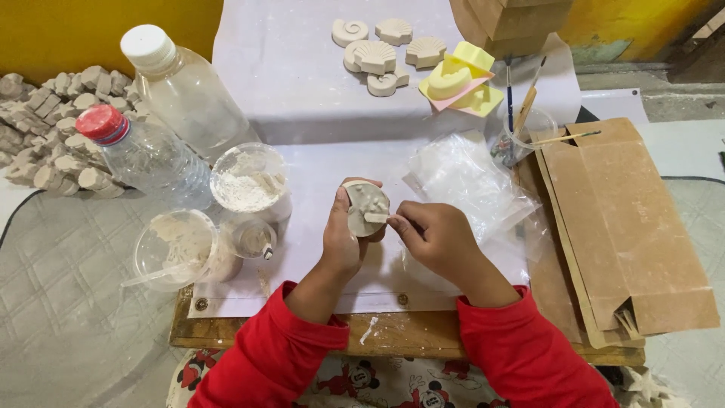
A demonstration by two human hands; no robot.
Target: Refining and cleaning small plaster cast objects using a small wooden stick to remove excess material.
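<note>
My left hand point(341, 234) holds a round grey plaster piece point(365, 208) upright above the white sheet point(317, 174). My right hand point(436, 238) pinches a small pale stick-like tool point(377, 217) whose tip touches the face of the piece. Both arms wear red sleeves. What is under the piece is hidden by my fingers.
Two clear plastic bottles point(151, 155) point(185, 91) stand at left beside cups of white powder point(248, 181) and paste point(181, 245). Plaster shells point(375, 57) and yellow moulds point(461, 79) lie at the back. A brush cup point(521, 136), plastic bag point(468, 181) and brown cardboard point(627, 227) are right. Pale small casts point(60, 128) pile far left.
</note>
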